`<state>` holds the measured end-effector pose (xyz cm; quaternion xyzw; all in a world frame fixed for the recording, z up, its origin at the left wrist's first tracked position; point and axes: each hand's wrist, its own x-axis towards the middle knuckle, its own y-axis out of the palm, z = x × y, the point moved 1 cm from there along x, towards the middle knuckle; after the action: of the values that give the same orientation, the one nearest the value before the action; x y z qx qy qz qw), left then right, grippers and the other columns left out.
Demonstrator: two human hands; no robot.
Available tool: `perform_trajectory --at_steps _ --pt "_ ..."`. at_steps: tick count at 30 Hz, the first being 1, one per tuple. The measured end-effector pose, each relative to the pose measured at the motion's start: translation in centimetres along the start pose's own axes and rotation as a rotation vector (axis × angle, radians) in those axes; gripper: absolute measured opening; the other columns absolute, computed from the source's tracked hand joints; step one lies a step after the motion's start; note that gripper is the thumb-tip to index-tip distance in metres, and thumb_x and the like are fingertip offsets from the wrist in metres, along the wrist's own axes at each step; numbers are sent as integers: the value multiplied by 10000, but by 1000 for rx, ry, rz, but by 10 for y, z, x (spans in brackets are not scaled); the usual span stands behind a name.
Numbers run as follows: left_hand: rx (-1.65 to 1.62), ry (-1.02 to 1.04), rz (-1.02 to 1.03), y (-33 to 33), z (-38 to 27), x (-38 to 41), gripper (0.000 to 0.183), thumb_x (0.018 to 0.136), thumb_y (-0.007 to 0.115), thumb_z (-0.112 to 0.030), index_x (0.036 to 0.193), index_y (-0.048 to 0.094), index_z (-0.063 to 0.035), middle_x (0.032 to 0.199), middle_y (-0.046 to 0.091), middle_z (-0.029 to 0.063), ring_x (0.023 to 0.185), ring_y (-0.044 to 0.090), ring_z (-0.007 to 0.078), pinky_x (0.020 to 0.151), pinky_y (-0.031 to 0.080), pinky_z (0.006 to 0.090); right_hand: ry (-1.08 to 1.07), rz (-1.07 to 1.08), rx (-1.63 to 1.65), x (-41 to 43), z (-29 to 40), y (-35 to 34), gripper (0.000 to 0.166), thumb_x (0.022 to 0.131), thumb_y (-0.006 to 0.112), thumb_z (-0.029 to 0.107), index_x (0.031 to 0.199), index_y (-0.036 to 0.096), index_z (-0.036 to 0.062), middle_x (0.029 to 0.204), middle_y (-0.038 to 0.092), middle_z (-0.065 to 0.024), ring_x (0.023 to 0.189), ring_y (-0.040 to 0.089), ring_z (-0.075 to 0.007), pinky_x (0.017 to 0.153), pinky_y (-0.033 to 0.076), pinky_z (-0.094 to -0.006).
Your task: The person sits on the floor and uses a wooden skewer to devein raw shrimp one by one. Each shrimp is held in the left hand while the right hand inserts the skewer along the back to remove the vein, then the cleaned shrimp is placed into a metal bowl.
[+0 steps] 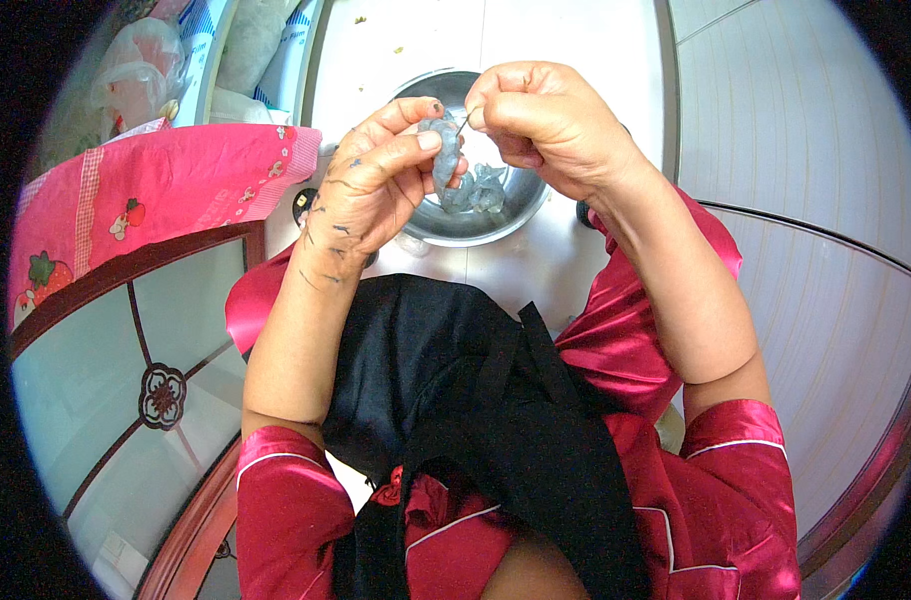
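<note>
My left hand (384, 165) pinches a peeled grey raw shrimp (445, 156) between thumb and fingers. Dark thread-like strands, which look like shrimp veins, cling to the back of this hand and the wrist. Just right of the shrimp, my right hand (545, 120) pinches a thin dark pick or strand (464, 122) whose lower end meets the shrimp's side; which of the two it is, I cannot tell. Below both hands, a round stainless steel basin (470, 231) stands on the floor with several shrimp (485, 189) lying in it. The hands cover part of its rim.
A pink strawberry-print cloth (178, 187) hangs over a glass-panelled door (88, 420) on the left. Beyond it are plastic bags (140, 71) and boxes (283, 52). Pale panels (785, 112) line the right side. Small scraps (360, 20) dot the white tiled floor (575, 30).
</note>
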<state>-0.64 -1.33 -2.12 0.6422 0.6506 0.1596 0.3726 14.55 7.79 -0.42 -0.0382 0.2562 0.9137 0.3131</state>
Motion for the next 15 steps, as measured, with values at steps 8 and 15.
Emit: perform_trajectory --at_steps 8,15 --pt "-56 -34 -4 -1 0 0 206 813 557 -55 1016 534 -31 824 597 84 737 606 189 659 489 292 15 24 135 2 -2 -3 69 779 546 74 764 578 15 501 399 37 390 281 -34 372 236 -186" --pt "-107 -62 36 -4 0 1 199 815 553 -59 1012 541 -33 822 597 78 713 595 181 628 470 282 29 56 214 3 -1 -6 73 777 534 74 760 564 10 502 371 40 396 268 -37 366 235 -187"
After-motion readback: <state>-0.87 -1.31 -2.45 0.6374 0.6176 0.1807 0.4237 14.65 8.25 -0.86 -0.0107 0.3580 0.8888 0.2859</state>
